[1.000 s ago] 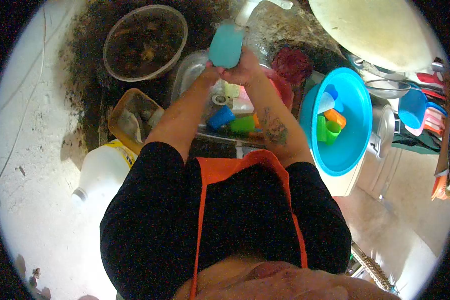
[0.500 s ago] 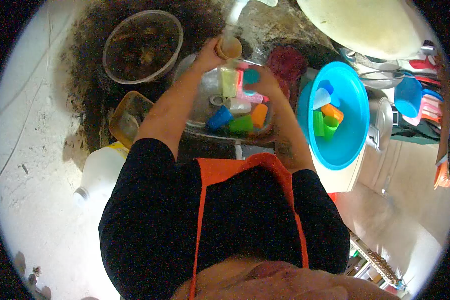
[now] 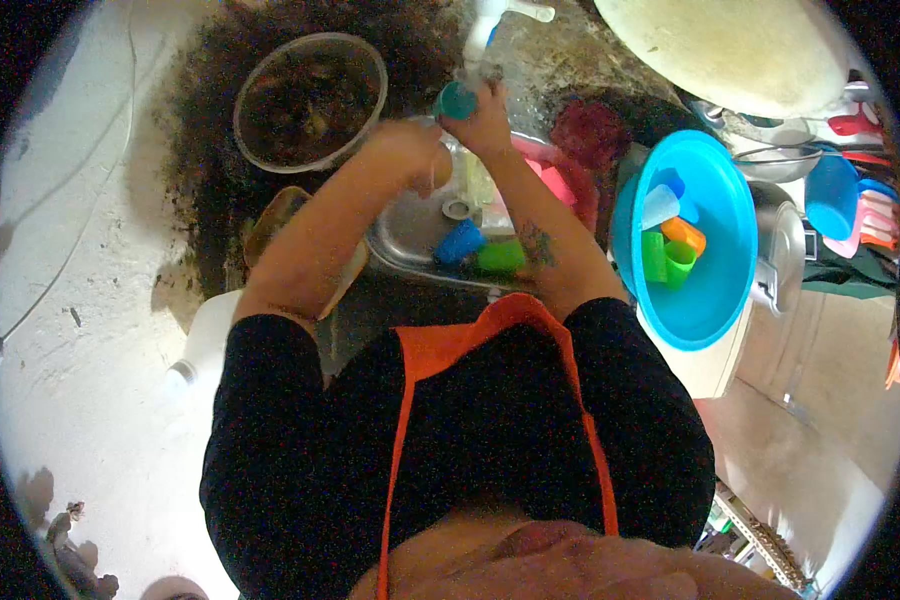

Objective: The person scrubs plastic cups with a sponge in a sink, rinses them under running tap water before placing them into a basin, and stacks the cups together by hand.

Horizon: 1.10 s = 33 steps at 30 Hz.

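My right hand grips a teal cup, its mouth facing up under the white faucet. My left hand is closed and blurred to the left of it, over the metal sink basin. A tan cup seems to be in its fingers, tipped over and partly hidden. Below my hands, in the basin, lie a blue cup, a green cup, a pale yellow cup and a small whitish ring-shaped piece. My right forearm hides part of the basin.
To the right stands a turquoise tub holding several cups. A clear round bowl with dark contents is at the upper left. A red mesh bundle sits beyond my right forearm. A white jug is by my left elbow.
My right hand has lifted the teal cup up and left to the faucet. My left hand has drawn back down and left from the faucet, and the tan cup's open mouth no longer shows.
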### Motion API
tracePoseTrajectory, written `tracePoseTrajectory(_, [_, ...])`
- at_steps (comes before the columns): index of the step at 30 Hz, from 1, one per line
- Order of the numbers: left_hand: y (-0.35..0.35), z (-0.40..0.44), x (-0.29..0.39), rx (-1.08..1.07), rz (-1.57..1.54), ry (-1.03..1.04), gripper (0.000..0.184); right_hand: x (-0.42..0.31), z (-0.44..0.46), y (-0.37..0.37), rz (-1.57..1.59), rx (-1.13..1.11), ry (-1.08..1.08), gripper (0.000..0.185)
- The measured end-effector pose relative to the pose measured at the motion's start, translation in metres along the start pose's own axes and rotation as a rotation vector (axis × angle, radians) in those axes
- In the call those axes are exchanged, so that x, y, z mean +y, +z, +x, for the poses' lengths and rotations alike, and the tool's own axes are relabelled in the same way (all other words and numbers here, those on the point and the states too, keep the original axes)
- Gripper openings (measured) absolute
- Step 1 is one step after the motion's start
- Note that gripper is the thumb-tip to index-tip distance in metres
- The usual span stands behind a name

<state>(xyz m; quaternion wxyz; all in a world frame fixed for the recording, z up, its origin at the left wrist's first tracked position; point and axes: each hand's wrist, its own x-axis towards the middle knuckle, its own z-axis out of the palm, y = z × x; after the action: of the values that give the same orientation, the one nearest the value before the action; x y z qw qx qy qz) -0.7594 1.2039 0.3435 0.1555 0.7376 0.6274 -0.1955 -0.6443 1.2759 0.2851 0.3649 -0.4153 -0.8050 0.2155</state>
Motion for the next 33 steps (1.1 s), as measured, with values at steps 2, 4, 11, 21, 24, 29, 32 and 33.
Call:
tracePoseTrajectory(2, [0.047,0.013,-0.010,0.020,-0.291,0.027,0.062,-0.006,0.003,-0.002,-0.046,-0.016,-0.006,0.062])
tracePoseTrajectory(4, [0.073,0.011,-0.010,-0.106,-0.803,0.120,0.076,-0.014,-0.004,-0.010,-0.093,-0.042,0.005,0.063])
tracePoseTrajectory(11, [0.160,0.073,0.024,-0.061,-1.547,-0.090,0.083,-0.018,-0.001,-0.026,-0.122,0.041,-0.097,0.060])
tracePoseTrajectory(21, [0.160,0.119,0.023,0.220,-2.266,-0.227,0.065,-0.021,0.005,-0.028,-0.208,0.260,-0.120,0.059])
tracePoseTrajectory(24, [0.147,0.122,0.013,-0.130,-2.256,-0.043,0.059,0.013,0.013,-0.002,0.887,0.161,0.420,0.044])
tracePoseTrajectory(29, [0.125,0.103,0.028,-0.270,-2.621,0.273,0.049,-0.009,0.006,-0.027,1.569,-0.314,1.091,0.041])
tracePoseTrajectory(32, [0.154,0.136,0.027,0.150,-2.784,0.422,0.056,-0.009,-0.011,-0.034,1.787,-0.695,1.165,0.047])
tracePoseTrajectory(33, [0.155,0.141,0.026,0.224,-2.836,0.559,0.058,-0.007,-0.017,-0.035,1.804,-0.760,1.149,0.049])
